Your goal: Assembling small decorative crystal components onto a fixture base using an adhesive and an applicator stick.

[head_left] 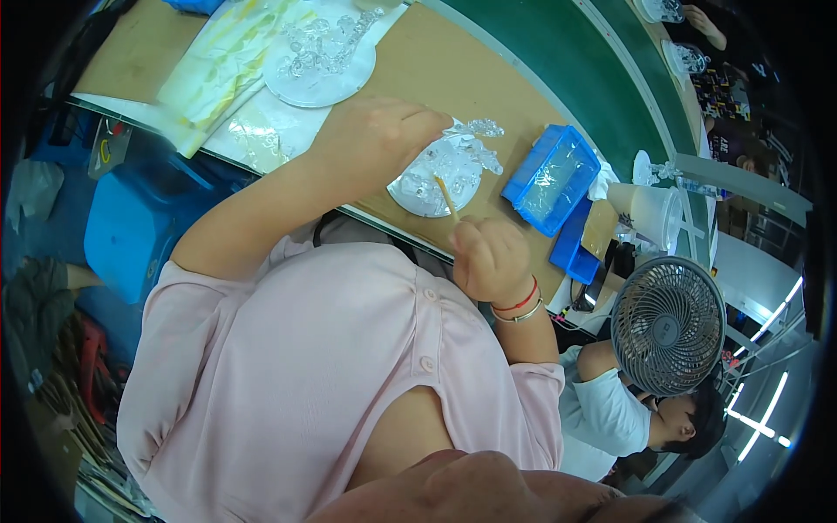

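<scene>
Watching what I judge is close work on clear ornaments [466, 159], on a round white plate [419, 203] mid-frame. Right hand [491, 258] pinches a tan stick [447, 200]; left hand [381, 132], apart, hides its grip: can't tell. Next calls for a steady tip.

Bright tube lights [764, 417] lower R; pic edges dark, bent, prob. blurry.

Clear pieces [453, 159] clustered on a white disc [417, 200] (some past its rim), yellowish stick [445, 197] slanting over it
</scene>
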A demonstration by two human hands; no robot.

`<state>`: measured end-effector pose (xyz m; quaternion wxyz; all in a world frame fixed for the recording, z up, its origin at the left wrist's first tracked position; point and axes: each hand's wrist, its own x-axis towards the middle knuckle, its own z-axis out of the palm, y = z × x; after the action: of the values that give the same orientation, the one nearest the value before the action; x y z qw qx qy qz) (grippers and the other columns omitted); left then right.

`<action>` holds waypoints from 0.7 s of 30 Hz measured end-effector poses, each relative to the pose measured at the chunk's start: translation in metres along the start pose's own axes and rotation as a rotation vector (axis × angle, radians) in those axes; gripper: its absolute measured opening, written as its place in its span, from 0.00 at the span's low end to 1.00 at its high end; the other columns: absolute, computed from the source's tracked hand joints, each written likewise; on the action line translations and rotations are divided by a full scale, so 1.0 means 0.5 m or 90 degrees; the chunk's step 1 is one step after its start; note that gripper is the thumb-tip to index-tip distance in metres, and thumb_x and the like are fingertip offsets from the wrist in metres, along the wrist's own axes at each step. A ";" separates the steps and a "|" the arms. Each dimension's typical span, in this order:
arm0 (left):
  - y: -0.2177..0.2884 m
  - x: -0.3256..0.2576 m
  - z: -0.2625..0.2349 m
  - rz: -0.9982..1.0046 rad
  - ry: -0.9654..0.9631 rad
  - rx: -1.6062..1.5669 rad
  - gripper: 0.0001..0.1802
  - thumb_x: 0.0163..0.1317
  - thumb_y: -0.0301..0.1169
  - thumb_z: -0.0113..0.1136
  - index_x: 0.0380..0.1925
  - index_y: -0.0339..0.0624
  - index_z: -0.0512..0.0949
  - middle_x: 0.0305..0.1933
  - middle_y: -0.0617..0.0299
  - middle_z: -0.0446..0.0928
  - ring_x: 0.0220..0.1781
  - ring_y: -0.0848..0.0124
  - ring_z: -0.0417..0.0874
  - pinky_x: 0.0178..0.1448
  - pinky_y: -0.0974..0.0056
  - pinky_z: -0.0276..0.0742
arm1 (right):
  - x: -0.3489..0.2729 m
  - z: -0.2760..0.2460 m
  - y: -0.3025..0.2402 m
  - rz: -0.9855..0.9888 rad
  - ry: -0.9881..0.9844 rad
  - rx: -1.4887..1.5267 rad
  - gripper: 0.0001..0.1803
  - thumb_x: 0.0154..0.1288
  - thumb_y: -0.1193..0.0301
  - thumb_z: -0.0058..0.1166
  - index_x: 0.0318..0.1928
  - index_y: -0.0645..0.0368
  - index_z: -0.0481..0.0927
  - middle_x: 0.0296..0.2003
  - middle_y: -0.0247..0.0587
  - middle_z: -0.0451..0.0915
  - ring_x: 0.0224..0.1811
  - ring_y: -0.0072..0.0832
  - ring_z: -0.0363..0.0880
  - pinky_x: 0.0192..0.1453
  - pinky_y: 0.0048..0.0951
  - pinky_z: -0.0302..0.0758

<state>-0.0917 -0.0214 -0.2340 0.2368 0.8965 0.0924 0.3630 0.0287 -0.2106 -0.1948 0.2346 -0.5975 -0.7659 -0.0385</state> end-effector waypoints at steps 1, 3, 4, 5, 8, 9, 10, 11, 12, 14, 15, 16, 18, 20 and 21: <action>-0.001 -0.001 0.000 -0.007 0.003 -0.012 0.10 0.54 0.27 0.60 0.38 0.44 0.81 0.31 0.62 0.81 0.33 0.63 0.83 0.35 0.61 0.77 | -0.005 0.004 0.004 -0.002 -0.001 -0.001 0.03 0.59 0.80 0.54 0.33 0.61 0.75 0.28 0.42 0.79 0.24 0.36 0.77 0.26 0.32 0.72; -0.008 0.000 0.001 -0.016 0.005 -0.019 0.10 0.54 0.27 0.59 0.38 0.45 0.81 0.31 0.63 0.81 0.33 0.63 0.83 0.35 0.60 0.77 | -0.019 0.016 0.018 0.088 0.137 0.042 0.02 0.63 0.80 0.49 0.35 0.62 0.75 0.24 0.44 0.80 0.25 0.32 0.80 0.29 0.28 0.76; -0.009 0.002 0.005 -0.005 -0.005 -0.024 0.11 0.53 0.27 0.61 0.38 0.44 0.81 0.31 0.61 0.81 0.33 0.62 0.83 0.35 0.61 0.77 | -0.025 0.011 0.021 0.195 0.138 0.086 0.03 0.65 0.78 0.49 0.36 0.63 0.76 0.25 0.44 0.80 0.25 0.30 0.81 0.29 0.28 0.77; -0.016 -0.005 -0.005 -0.002 -0.019 -0.008 0.11 0.53 0.28 0.63 0.38 0.43 0.80 0.32 0.59 0.82 0.33 0.61 0.83 0.35 0.61 0.78 | -0.022 0.018 0.024 0.289 0.139 0.150 0.05 0.67 0.76 0.49 0.36 0.64 0.77 0.25 0.44 0.81 0.25 0.29 0.81 0.30 0.27 0.77; -0.003 -0.005 -0.002 0.028 -0.072 0.006 0.15 0.55 0.31 0.56 0.44 0.44 0.78 0.36 0.60 0.81 0.35 0.62 0.83 0.34 0.58 0.78 | -0.061 0.036 0.037 0.200 0.138 0.077 0.09 0.69 0.71 0.50 0.36 0.65 0.78 0.25 0.44 0.82 0.24 0.29 0.81 0.29 0.27 0.77; 0.000 -0.009 0.004 -0.008 -0.073 0.004 0.13 0.55 0.30 0.55 0.42 0.43 0.78 0.34 0.59 0.80 0.35 0.61 0.83 0.34 0.57 0.77 | -0.063 0.032 0.028 0.197 0.076 0.066 0.09 0.69 0.71 0.49 0.35 0.65 0.78 0.27 0.46 0.82 0.27 0.35 0.82 0.31 0.30 0.78; 0.009 -0.005 -0.011 -0.002 -0.111 0.046 0.12 0.55 0.29 0.55 0.41 0.44 0.78 0.33 0.59 0.80 0.36 0.61 0.83 0.35 0.58 0.77 | -0.063 0.031 0.024 0.107 0.059 0.007 0.08 0.69 0.72 0.49 0.36 0.65 0.78 0.29 0.47 0.81 0.28 0.38 0.81 0.32 0.33 0.77; 0.006 -0.008 -0.006 0.008 -0.088 0.028 0.12 0.56 0.29 0.54 0.41 0.45 0.78 0.33 0.60 0.80 0.37 0.62 0.83 0.36 0.59 0.77 | -0.051 0.036 0.021 0.016 0.047 -0.058 0.07 0.68 0.73 0.48 0.37 0.64 0.77 0.30 0.48 0.80 0.29 0.41 0.80 0.32 0.36 0.76; 0.003 0.001 0.030 0.042 -0.078 -0.024 0.12 0.56 0.29 0.54 0.41 0.47 0.78 0.34 0.61 0.80 0.37 0.63 0.83 0.37 0.59 0.77 | -0.052 0.037 0.021 0.015 0.064 -0.042 0.07 0.68 0.73 0.48 0.37 0.64 0.77 0.30 0.48 0.80 0.29 0.41 0.80 0.32 0.36 0.76; 0.013 0.000 0.040 0.026 -0.065 -0.007 0.12 0.57 0.29 0.53 0.41 0.47 0.78 0.34 0.61 0.80 0.38 0.63 0.83 0.38 0.59 0.77 | -0.035 0.041 0.014 -0.050 0.041 -0.074 0.06 0.67 0.74 0.49 0.40 0.64 0.75 0.30 0.48 0.78 0.28 0.45 0.76 0.30 0.39 0.72; 0.019 0.000 0.038 0.020 -0.053 -0.019 0.11 0.57 0.29 0.53 0.40 0.48 0.78 0.34 0.62 0.80 0.39 0.63 0.83 0.39 0.59 0.77 | -0.020 0.039 0.011 -0.055 0.039 -0.090 0.05 0.65 0.75 0.51 0.40 0.64 0.73 0.27 0.47 0.75 0.25 0.44 0.73 0.27 0.40 0.67; 0.017 -0.002 0.032 0.022 -0.055 -0.019 0.11 0.57 0.29 0.53 0.40 0.48 0.78 0.34 0.62 0.80 0.39 0.63 0.83 0.39 0.59 0.77 | -0.010 0.046 0.010 -0.053 0.041 -0.090 0.05 0.65 0.75 0.51 0.40 0.64 0.73 0.27 0.47 0.75 0.25 0.44 0.73 0.27 0.40 0.67; 0.024 0.007 0.006 0.036 -0.070 -0.012 0.11 0.56 0.29 0.54 0.39 0.47 0.79 0.34 0.62 0.81 0.38 0.62 0.83 0.39 0.59 0.78 | -0.002 0.041 0.011 0.008 0.027 -0.125 0.03 0.64 0.75 0.52 0.36 0.62 0.74 0.26 0.47 0.75 0.24 0.45 0.72 0.26 0.41 0.66; 0.019 -0.003 -0.005 -0.005 -0.066 0.051 0.11 0.54 0.28 0.55 0.38 0.47 0.80 0.33 0.62 0.81 0.36 0.61 0.83 0.38 0.59 0.78 | 0.016 0.045 0.016 0.060 0.031 -0.100 0.02 0.63 0.76 0.53 0.34 0.60 0.75 0.25 0.46 0.75 0.24 0.45 0.73 0.27 0.40 0.68; 0.016 -0.007 -0.005 -0.007 -0.058 0.046 0.11 0.55 0.29 0.55 0.38 0.46 0.80 0.33 0.62 0.81 0.35 0.61 0.83 0.37 0.59 0.78 | 0.030 0.045 0.022 0.090 0.073 -0.064 0.02 0.63 0.76 0.54 0.33 0.60 0.75 0.25 0.46 0.76 0.24 0.45 0.74 0.27 0.39 0.69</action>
<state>-0.0962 -0.0284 -0.2305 0.2100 0.9196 0.0996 0.3167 0.0290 -0.1863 -0.2111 0.2502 -0.6575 -0.7044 -0.0945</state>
